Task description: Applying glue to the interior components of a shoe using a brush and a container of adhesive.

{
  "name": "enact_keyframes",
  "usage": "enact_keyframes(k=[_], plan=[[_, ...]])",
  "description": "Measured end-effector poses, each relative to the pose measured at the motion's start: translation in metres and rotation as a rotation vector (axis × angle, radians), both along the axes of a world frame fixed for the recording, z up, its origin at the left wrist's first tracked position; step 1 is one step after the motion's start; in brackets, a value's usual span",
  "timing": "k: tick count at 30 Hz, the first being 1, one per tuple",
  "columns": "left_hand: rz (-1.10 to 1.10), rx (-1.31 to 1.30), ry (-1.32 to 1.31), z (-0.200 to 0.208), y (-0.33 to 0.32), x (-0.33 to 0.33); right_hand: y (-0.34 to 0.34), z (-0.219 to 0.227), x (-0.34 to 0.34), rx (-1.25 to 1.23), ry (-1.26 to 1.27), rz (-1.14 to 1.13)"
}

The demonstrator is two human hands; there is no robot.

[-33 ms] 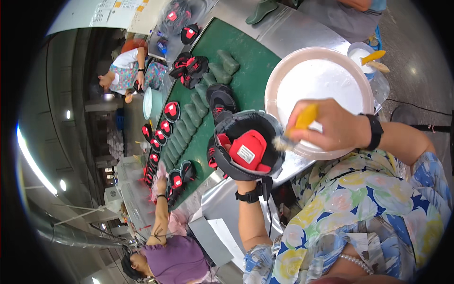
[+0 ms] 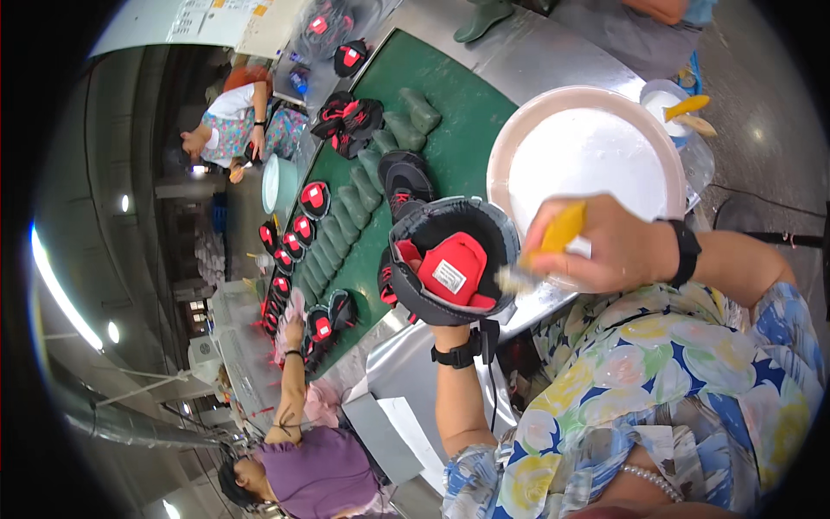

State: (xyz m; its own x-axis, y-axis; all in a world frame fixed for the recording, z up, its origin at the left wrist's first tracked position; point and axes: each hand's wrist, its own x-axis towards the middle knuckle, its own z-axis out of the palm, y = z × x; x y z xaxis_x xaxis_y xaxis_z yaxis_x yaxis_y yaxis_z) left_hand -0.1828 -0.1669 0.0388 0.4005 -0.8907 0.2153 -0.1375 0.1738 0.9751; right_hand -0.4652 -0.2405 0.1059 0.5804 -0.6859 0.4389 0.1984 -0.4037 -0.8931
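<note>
A black shoe upper with a greyish turned-up rim is tilted toward me, showing its red lining and a white label. My left hand holds it up from below, its fingers mostly hidden behind the upper. In my right hand is a brush with a yellow handle, gripped in closed fingers. Its pale bristles are at the right inner rim of the upper. Just beyond my right hand stands a wide beige basin of white liquid, partly covered by that hand.
Several green shoe lasts line the green belt, with black-and-red shoes beside them. A tub with another yellow-handled brush stands right of the basin. One co-worker reaches toward shoes at left; another works farther off.
My right hand and the brush have shifted slightly down, with the bristles lower along the upper's inner right side. The upper has hardly moved in my left hand.
</note>
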Motion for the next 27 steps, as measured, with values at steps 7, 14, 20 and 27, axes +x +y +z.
enact_keyframes(k=[7, 14, 20, 27], plan=[[0.311, 0.072, -1.082, -0.066, 0.046, 0.14, -0.031, -0.003, -0.002, 0.042, 0.145, -0.177], [0.39, -0.071, 0.604, -0.073, 0.041, 0.309, -0.035, -0.02, 0.0, 0.435, 0.237, -0.142], [0.708, -0.072, 0.492, -0.131, 0.105, 0.446, -0.054, -0.025, 0.023, 0.491, 0.349, -0.093], [0.522, 0.426, -0.587, -0.126, 0.072, 0.398, -0.057, -0.024, 0.021, 0.55, 0.519, -0.114]])
